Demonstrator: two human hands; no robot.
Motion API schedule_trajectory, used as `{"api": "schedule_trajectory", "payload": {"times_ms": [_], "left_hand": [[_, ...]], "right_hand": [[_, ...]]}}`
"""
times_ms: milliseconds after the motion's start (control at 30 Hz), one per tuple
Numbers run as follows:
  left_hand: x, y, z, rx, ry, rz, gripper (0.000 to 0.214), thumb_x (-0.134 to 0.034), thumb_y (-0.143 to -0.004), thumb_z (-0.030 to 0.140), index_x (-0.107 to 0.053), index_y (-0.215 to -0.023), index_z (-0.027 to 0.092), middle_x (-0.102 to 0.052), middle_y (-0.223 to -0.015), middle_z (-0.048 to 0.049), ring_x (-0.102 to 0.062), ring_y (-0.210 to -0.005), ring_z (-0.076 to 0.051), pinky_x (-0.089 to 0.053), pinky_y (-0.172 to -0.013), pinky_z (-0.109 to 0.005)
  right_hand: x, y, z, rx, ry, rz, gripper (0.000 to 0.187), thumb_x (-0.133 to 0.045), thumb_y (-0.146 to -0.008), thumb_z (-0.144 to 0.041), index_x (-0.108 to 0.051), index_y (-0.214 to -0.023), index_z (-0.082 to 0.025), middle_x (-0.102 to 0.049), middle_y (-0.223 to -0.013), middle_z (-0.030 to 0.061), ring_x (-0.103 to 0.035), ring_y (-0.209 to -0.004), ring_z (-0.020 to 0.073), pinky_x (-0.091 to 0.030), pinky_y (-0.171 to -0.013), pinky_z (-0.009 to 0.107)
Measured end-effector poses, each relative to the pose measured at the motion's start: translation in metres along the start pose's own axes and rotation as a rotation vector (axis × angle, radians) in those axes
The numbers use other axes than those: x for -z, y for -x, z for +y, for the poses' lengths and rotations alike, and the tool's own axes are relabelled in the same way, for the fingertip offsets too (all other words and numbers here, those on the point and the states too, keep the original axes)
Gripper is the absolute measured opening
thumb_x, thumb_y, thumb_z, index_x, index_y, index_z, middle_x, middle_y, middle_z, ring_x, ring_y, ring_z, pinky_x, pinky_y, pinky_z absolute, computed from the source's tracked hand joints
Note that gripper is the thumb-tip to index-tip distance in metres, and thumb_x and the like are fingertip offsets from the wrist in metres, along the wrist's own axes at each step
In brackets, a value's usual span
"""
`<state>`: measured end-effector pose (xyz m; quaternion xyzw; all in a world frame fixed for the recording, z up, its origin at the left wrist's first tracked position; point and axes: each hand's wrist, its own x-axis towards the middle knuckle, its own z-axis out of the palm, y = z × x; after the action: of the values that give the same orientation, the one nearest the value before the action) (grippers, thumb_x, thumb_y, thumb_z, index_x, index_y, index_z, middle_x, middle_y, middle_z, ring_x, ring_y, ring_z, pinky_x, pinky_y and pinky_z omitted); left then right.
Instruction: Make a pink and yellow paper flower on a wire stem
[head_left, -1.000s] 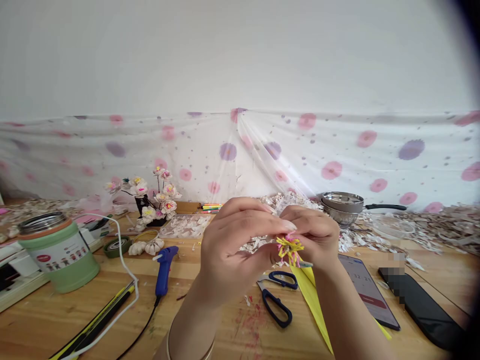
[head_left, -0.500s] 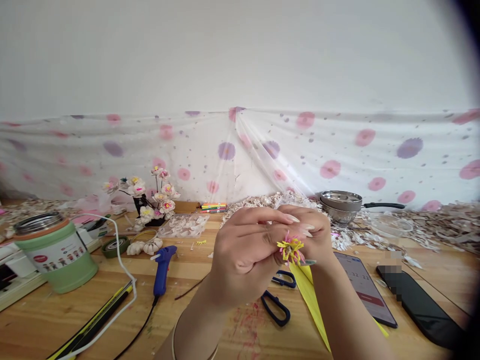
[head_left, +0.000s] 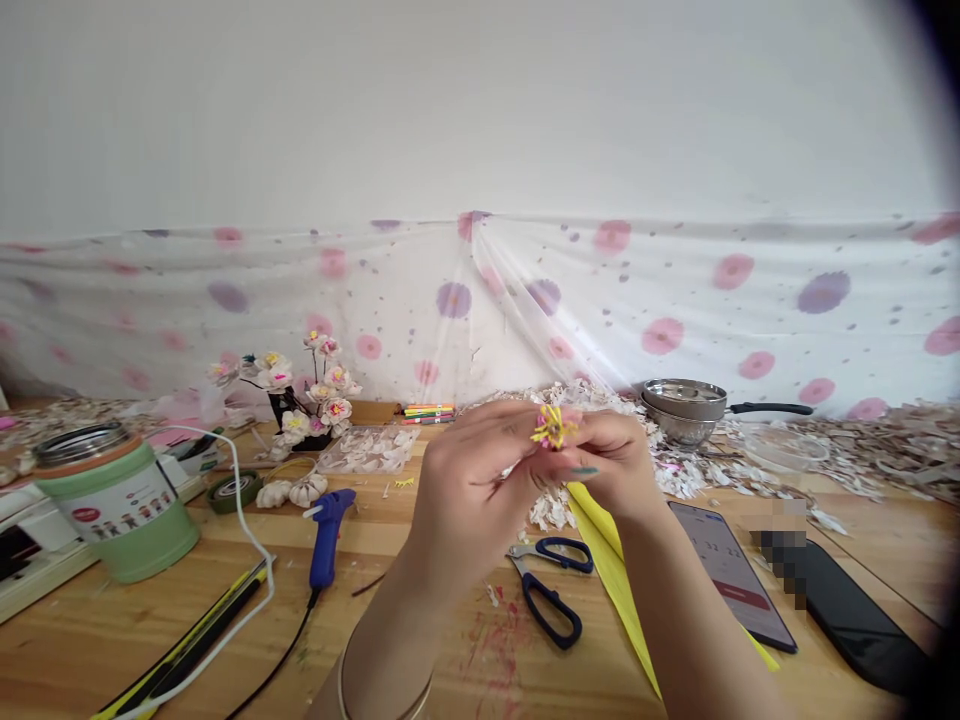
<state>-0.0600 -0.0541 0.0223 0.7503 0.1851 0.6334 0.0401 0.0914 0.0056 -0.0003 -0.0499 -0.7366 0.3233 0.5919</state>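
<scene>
A small fringed flower centre [head_left: 553, 428], yellow with some pink, sits between my two hands over the middle of the table. My left hand [head_left: 469, 475] closes on it from the left, fingers pressed together. From the other side my right hand [head_left: 619, 460] also pinches it, its fingertips meeting those of the left. A greenish tip shows just below the fringe; I cannot tell what it is. Whatever stem lies behind the fringe is hidden by the fingers. Below the hands lie dark-blue-handled scissors [head_left: 553, 605] and a sheet of yellow crepe paper [head_left: 619, 590].
To the left are a blue glue gun [head_left: 322, 540], a green jar [head_left: 124, 515], a white cable [head_left: 255, 535] and green tape [head_left: 232, 490]. Behind stand white-pink flowers [head_left: 334, 385] and steel bowls [head_left: 684, 405] among pale shavings [head_left: 862, 450]. Two phones [head_left: 731, 575] lie right.
Both hands have risen and shifted slightly left with the flower centre, which now points up more. The fingers have changed their hold, and more of the scissors shows.
</scene>
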Motion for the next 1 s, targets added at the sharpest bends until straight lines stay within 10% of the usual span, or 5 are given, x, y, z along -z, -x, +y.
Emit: {"api": "schedule_trajectory", "payload": {"times_ms": [800, 1000], "left_hand": [[0.002, -0.001, -0.024, 0.458, 0.333, -0.039, 0.032, -0.057, -0.095, 0.036, -0.071, -0.116, 0.019, -0.072, -0.117, -0.0105, -0.066, -0.113, -0.023, -0.051, -0.100, -0.034], [-0.007, 0.000, -0.042, 0.651, 0.551, -0.083, 0.034, -0.068, -0.085, 0.040, -0.073, -0.113, 0.020, -0.069, -0.065, -0.0024, -0.062, -0.053, -0.014, -0.054, -0.055, -0.029]], "right_hand": [[-0.004, -0.004, -0.009, -0.379, -0.140, -0.025, 0.025, -0.070, -0.086, -0.039, -0.069, -0.082, -0.014, -0.074, -0.062, 0.0020, -0.063, -0.039, 0.0107, -0.052, -0.038, 0.020], [-0.017, -0.006, -0.007, -0.381, 0.016, 0.101, 0.028, -0.072, -0.084, -0.041, -0.068, -0.074, -0.015, -0.067, -0.054, -0.0008, -0.062, -0.040, 0.0103, -0.051, -0.039, 0.019]]}}
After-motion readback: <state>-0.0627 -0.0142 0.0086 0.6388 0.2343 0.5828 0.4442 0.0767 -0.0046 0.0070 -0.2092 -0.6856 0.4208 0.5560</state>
